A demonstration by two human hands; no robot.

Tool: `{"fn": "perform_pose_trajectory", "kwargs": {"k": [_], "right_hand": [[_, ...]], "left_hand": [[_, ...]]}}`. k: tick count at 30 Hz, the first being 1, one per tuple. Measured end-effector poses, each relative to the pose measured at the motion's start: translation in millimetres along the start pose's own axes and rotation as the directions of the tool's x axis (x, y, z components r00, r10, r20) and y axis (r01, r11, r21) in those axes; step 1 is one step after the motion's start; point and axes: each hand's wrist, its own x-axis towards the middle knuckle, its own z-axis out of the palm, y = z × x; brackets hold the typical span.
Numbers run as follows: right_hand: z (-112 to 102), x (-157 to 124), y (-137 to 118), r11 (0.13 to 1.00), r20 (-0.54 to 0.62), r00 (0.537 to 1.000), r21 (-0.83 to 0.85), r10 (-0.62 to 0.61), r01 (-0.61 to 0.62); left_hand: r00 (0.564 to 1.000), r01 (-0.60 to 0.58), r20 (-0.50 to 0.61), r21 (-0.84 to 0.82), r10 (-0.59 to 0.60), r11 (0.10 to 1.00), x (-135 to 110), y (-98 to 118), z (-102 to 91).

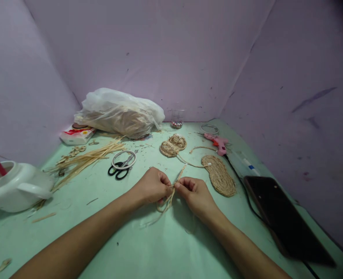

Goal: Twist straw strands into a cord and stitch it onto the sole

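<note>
While our left hand (154, 186) and right hand (197, 194) pinch the straw strands (167, 201), fingers closed, we'd keep tension even; twists tight.

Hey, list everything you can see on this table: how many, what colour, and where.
table: one, pale green, under everything
plastic bag: one, clear, holding straw, back centre
packet: one, red and white, left of bag
loose straw: one bundle, tan, left of scissors
scissors: one pair, black handles, centre left
pot: one, white, far left
jar: one, clear, beads inside, back
round coils: two joined, tan, centre
oval mat: one, tan, right of hands
glue gun: one, pink, back right
tablet: one, black, right edge
straw strand: one, tan, between hands
left hand: pinching strand
right hand: pinching strand
</note>
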Motion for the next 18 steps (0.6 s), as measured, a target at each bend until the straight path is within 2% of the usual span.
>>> {"fn": "perform_pose_trajectory", "kwargs": {"k": [5, 9, 11, 14, 18], "right_hand": [[0.0, -0.1, 0.6, 1.000, -0.015, 1.000, -0.016, -0.003, 0.003], [0.9, 0.4, 2.3, 1.000, -0.014, 1.000, -0.025, -0.011, 0.010], [1.3, 0.2, 2.4, 1.000, -0.010, 1.000, -0.024, -0.012, 0.012], [1.5, -0.5, 1.4, 1.000, -0.004, 1.000, -0.018, -0.001, 0.001], [1.5, -0.6, 0.2, 1.000, 0.002, 1.000, -0.020, 0.015, -0.015]], "left_hand": [[0.994, 0.106, 0.027, -0.067, -0.104, 0.992, -2.0, 6.3, -1.1], [0.997, 0.054, 0.064, -0.039, -0.051, 0.998, -1.3, 2.8, -0.8], [0.999, 0.025, 0.044, 0.005, -0.025, 1.000, -0.8, 1.5, -0.8], [0.998, 0.060, 0.009, 0.016, -0.060, 0.998, -1.0, 3.7, -1.5], [0.997, 0.061, 0.041, -0.023, -0.060, 0.998, -1.1, 5.8, -2.2]]}}
